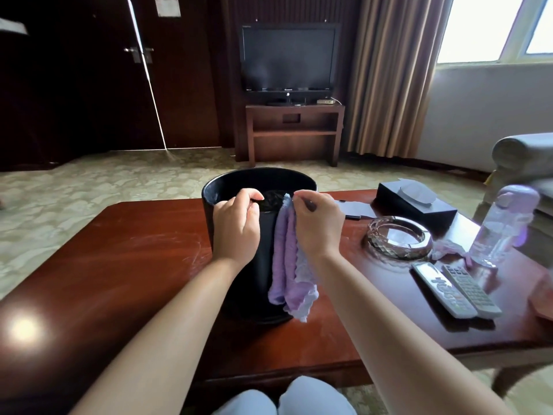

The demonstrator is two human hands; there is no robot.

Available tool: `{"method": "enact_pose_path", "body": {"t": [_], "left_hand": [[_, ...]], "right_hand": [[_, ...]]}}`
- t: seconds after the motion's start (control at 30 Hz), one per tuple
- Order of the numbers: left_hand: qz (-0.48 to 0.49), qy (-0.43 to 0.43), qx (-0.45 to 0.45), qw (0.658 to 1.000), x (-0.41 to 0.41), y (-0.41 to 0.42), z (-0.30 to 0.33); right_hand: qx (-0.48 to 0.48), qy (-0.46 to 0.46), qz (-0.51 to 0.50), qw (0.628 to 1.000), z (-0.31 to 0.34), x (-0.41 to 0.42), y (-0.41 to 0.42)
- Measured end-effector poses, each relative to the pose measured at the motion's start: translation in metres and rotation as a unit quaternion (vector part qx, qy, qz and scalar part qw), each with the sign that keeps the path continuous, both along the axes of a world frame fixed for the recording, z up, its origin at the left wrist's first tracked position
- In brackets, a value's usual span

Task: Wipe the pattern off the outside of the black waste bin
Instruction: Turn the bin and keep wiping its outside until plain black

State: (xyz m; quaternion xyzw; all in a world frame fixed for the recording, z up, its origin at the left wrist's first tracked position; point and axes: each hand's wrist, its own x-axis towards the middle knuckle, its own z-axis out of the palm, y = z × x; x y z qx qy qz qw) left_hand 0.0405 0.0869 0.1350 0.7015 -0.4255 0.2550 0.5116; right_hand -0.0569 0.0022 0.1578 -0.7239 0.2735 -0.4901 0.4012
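The tabletop (125, 250) carried the bin (260, 181), which stood upright near its middle, close to the person, with the near wall mostly hidden behind the two hands and the cloth; no pattern could be made out on the black surface that showed. The left hand (236, 226) curled over the near rim, its grip closed on the bin's edge, and the right hand (318, 223) pinched the top of the purple cloth (288, 265), which hung down the outer wall. The main risk looked to be the bin itself: it was tall and light-seeming, so a hard sideways rub could tip or slide it on the glossy wood if the left-hand hold slackened. A wide sweep to the right could also knock the glass ashtray (399, 238), which sat near the bin, or, farther off, the bottle (502, 226) and the two remotes (457, 290). The cloth was held only by a corner, so it might bunch or slip and leave marks behind. As for writing, the TV (288, 58) bore a small logo too blurred to read, the paper (167, 6) on the door was illegible, and the remotes' markings could not be made out.
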Motion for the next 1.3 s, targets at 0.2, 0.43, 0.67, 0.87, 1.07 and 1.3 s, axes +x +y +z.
{"method": "enact_pose_path", "body": {"t": [0.2,0.43,0.67,0.87,1.07,1.3], "left_hand": [[0.001,-0.009,-0.004,1.000,0.000,0.001,0.001],[0.010,-0.019,0.004,1.000,0.000,-0.001,0.000],[0.019,-0.027,0.010,0.999,0.000,-0.001,0.000],[0.039,-0.042,0.008,0.998,0.004,-0.004,-0.003],[-0.002,-0.025,-0.001,1.000,0.003,0.001,0.000],[-0.019,0.024,-0.017,0.999,0.006,0.001,0.001]], "right_hand": [[-0.174,0.046,0.049,0.982,-0.010,0.004,0.018],[-0.242,0.091,0.012,0.966,-0.016,-0.003,0.005],[-0.286,0.077,0.010,0.955,-0.028,-0.006,-0.012],[-0.313,0.022,0.044,0.948,-0.033,-0.001,0.016],[-0.296,0.036,-0.009,0.954,-0.038,-0.002,0.000],[-0.302,0.030,-0.007,0.953,-0.041,0.002,0.009]]}}
